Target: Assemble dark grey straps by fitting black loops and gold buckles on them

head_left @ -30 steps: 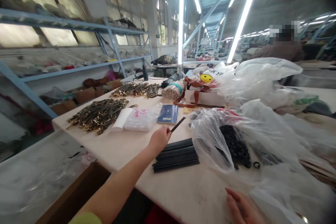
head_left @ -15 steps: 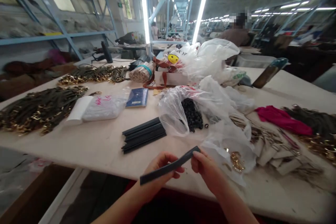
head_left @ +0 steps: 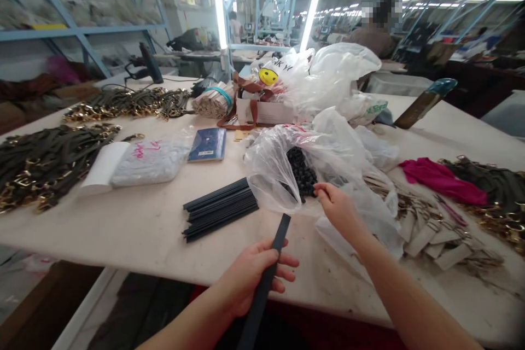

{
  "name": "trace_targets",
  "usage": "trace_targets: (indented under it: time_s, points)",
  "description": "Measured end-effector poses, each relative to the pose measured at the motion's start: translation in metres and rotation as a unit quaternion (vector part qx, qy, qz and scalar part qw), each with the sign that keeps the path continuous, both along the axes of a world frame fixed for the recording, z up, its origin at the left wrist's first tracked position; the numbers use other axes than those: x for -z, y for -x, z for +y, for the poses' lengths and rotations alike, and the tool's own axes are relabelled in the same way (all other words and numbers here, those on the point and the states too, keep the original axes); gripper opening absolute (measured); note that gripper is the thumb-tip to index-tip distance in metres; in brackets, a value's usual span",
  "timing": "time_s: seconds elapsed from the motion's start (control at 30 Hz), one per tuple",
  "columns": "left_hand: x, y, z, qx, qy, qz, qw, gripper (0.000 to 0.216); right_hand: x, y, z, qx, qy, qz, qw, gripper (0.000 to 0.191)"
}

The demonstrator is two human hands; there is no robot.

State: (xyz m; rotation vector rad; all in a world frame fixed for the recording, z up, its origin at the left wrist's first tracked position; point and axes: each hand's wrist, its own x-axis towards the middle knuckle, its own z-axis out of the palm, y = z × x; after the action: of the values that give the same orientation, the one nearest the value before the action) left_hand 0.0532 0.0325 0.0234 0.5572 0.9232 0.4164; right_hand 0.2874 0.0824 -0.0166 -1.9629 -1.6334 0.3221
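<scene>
My left hand holds a flat dark strap strip under its thumb, with the other fingers spread behind it. The strip slants up from my lap over the table's front edge. At the mouth of a clear plastic bag, my right hand has its thumb and forefinger pinched at the edge of a heap of small black loops. Whatever sits between those fingertips is too small to make out. A stack of similar dark strips lies left of the bag.
Dark straps with gold hardware are piled at the left, near a plastic packet and a blue booklet. Beige straps and a magenta cloth lie right. White bags stand behind; a person is farther back.
My right hand has let go of the strip's end and moved up to the black loops. In my left hand the strip has turned from nearly level to steep.
</scene>
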Motion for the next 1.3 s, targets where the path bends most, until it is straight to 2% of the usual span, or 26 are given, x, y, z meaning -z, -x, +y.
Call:
trace_targets:
  time_s: [0.13, 0.3, 0.43, 0.53, 0.7, 0.83, 0.93, 0.97, 1.03, 1.07, 1.13, 1.2, 1.3]
  points:
    - [0.006, 0.000, 0.005, -0.006, 0.027, -0.010, 1.000, 0.031, 0.014, -0.004, 0.027, -0.017, 0.035, -0.085, 0.996, 0.031]
    - [0.022, 0.005, 0.008, -0.038, 0.049, -0.016, 0.998, 0.031, 0.030, 0.004, 0.032, -0.061, 0.073, -0.151, 0.984, 0.021]
    - [0.027, 0.005, 0.005, -0.027, 0.027, 0.024, 0.999, 0.016, 0.031, 0.000, 0.028, -0.066, 0.068, -0.169, 0.981, 0.024]
    - [0.023, 0.003, 0.001, -0.017, 0.021, 0.022, 0.999, 0.019, 0.026, -0.003, 0.027, -0.060, 0.053, -0.163, 0.983, 0.030]
    - [0.013, 0.003, -0.006, -0.022, 0.023, 0.033, 0.999, 0.021, 0.013, 0.000, 0.023, -0.025, -0.001, -0.109, 0.994, 0.031]
    - [0.012, 0.006, -0.010, -0.016, 0.009, 0.020, 1.000, 0.024, 0.002, 0.009, 0.004, 0.000, -0.052, -0.034, 0.998, 0.029]
    - [0.016, 0.006, -0.010, 0.011, -0.079, 0.048, 0.996, 0.016, -0.003, 0.025, -0.027, -0.008, -0.050, 0.110, 0.993, 0.030]
    - [0.016, 0.005, -0.008, 0.022, -0.131, 0.065, 0.989, 0.013, -0.004, 0.033, -0.037, -0.011, -0.035, 0.256, 0.966, 0.030]
    - [0.016, 0.003, -0.006, 0.043, -0.229, 0.095, 0.968, 0.015, -0.007, 0.047, -0.056, 0.010, -0.012, 0.485, 0.874, 0.028]
    - [0.016, 0.002, -0.004, 0.049, -0.262, 0.104, 0.958, 0.017, -0.008, 0.054, -0.063, 0.022, -0.005, 0.567, 0.824, 0.027]
    - [0.015, 0.001, -0.002, 0.052, -0.290, 0.110, 0.949, 0.019, -0.012, 0.064, -0.071, 0.042, 0.002, 0.650, 0.759, 0.026]
    - [0.014, 0.001, 0.000, 0.048, -0.295, 0.116, 0.947, 0.020, -0.015, 0.070, -0.075, 0.053, 0.011, 0.686, 0.725, 0.025]
    - [0.016, 0.003, -0.001, 0.044, -0.299, 0.133, 0.944, 0.020, -0.015, 0.073, -0.078, 0.054, 0.028, 0.710, 0.701, 0.028]
